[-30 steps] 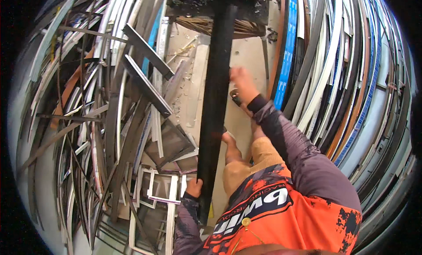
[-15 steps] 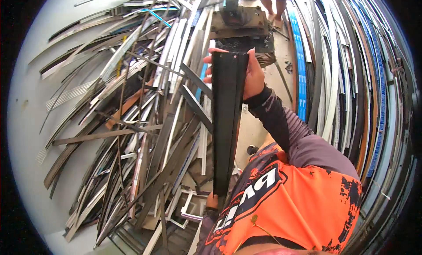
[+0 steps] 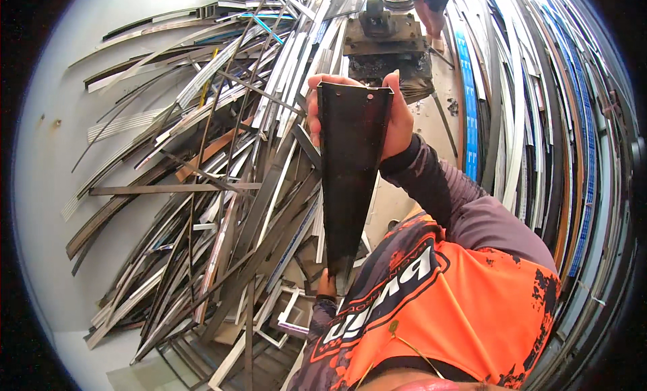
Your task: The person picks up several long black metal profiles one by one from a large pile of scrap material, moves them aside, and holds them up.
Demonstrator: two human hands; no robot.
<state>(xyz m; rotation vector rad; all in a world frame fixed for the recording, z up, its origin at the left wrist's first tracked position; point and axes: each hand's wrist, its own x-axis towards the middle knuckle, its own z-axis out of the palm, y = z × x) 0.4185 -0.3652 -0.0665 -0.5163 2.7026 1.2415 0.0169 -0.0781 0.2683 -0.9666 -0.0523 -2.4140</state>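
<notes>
A long black metal profile (image 3: pixel 350 162) stretches away from me, with raised lips along its edges and small holes near the far end. My right hand (image 3: pixel 399 121) grips that far end from beneath, thumb on the right edge and fingers curled round the left. At the profile's near end, my left hand (image 3: pixel 327 284) is closed on its left edge; most of those fingers are hidden. Just beyond the profile stands a dark, grimy machine (image 3: pixel 383 37) with a block-like top.
Loose metal strips (image 3: pixel 222 169) lie heaped at left against a pale wall (image 3: pixel 50 162). Long profiles (image 3: pixel 526 115) line the right side, one with blue film (image 3: pixel 468 108). Another person's legs (image 3: pixel 431 14) show at the far end. A white frame piece (image 3: pixel 291 317) lies near my left hand.
The black profile has rolled about its length, so its broad face shows more. My left hand and the near end have moved slightly farther from me. Both hands keep their hold.
</notes>
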